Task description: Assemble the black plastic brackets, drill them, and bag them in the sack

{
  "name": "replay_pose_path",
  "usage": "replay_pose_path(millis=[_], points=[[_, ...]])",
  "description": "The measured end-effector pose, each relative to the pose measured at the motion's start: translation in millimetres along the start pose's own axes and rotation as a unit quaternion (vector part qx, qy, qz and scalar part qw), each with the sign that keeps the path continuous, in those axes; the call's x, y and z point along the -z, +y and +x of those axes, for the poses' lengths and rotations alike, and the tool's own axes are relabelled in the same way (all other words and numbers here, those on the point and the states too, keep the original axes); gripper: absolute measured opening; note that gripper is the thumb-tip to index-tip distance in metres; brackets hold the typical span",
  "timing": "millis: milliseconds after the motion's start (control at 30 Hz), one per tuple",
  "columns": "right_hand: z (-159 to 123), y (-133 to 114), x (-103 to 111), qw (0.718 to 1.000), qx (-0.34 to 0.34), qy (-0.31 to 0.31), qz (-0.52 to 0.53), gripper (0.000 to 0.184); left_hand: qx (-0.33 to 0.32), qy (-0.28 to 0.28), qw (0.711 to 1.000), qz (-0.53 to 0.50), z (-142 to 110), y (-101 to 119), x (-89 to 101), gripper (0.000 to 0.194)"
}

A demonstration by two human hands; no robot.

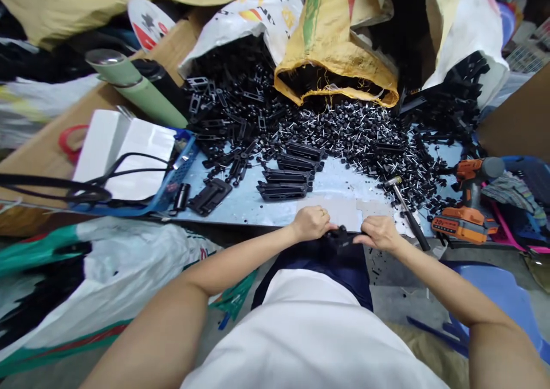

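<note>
Both of my hands are closed on one black plastic part (339,239), held just past the table's front edge above my lap. My left hand (313,223) grips its left end, thumb pointing inward. On the other end, my right hand (378,232) has its fingers curled and its thumb pressed along the part. The part's exact shape is dark and partly hidden by the fingers. Just beyond my hands lies a flat piece of cardboard (329,211). Several long black plastic pieces (286,185) lie in a row behind my left hand. A hammer (406,211) rests right of my right hand.
A heap of small black parts with metal pins (344,128) spreads across the blue table (240,205). An orange cordless drill (468,200) stands at the right. On the left are a blue basket (172,185) and a green flask (141,88). A yellow sack (335,45) opens at the back.
</note>
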State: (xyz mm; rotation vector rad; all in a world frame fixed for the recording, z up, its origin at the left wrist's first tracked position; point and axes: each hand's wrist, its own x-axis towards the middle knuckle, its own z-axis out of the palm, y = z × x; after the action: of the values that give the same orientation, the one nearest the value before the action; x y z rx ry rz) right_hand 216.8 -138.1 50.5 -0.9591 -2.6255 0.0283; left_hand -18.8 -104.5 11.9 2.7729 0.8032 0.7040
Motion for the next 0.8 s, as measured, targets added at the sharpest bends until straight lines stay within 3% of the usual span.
replay_pose_path(millis=[100, 167, 200, 300, 367, 467, 567, 667, 733, 800], points=[[15, -33, 14, 0.973, 0.045, 0.001, 0.225, 0.058, -0.020, 0.078, 0.984, -0.159, -12, 26, 27.3, 0.067], [26, -59, 5, 0.931, 0.044, 0.024, 0.360, 0.059, -0.023, 0.097, 0.965, -0.244, -20, 46, 41.7, 0.070], [32, -73, -6, 0.912, 0.023, 0.066, 0.403, 0.060, -0.020, 0.114, 0.957, -0.266, -24, 55, 45.5, 0.071], [58, -102, -50, 0.858, -0.132, 0.265, 0.419, 0.062, 0.010, 0.187, 0.953, -0.239, -34, 67, 41.4, 0.075], [77, -105, -77, 0.830, -0.232, 0.342, 0.374, 0.053, 0.016, 0.225, 0.960, -0.164, -42, 61, 30.5, 0.079], [94, -81, -99, 0.858, -0.266, 0.333, 0.287, 0.033, 0.020, 0.209, 0.977, -0.026, -56, 27, 15.8, 0.089], [82, -39, -95, 0.890, -0.279, 0.320, 0.165, 0.028, 0.096, 0.100, 0.988, 0.068, -67, -21, 12.3, 0.088], [47, 0, -70, 0.891, -0.314, 0.321, 0.070, 0.020, 0.166, -0.001, 0.981, 0.104, -68, -57, 15.9, 0.071], [19, 20, -45, 0.896, -0.323, 0.303, 0.004, 0.021, 0.198, -0.034, 0.972, 0.126, -63, -66, 17.6, 0.067], [-8, 38, -16, 0.889, -0.343, 0.294, -0.074, 0.025, 0.224, -0.060, 0.962, 0.143, -55, -65, 16.9, 0.075]])
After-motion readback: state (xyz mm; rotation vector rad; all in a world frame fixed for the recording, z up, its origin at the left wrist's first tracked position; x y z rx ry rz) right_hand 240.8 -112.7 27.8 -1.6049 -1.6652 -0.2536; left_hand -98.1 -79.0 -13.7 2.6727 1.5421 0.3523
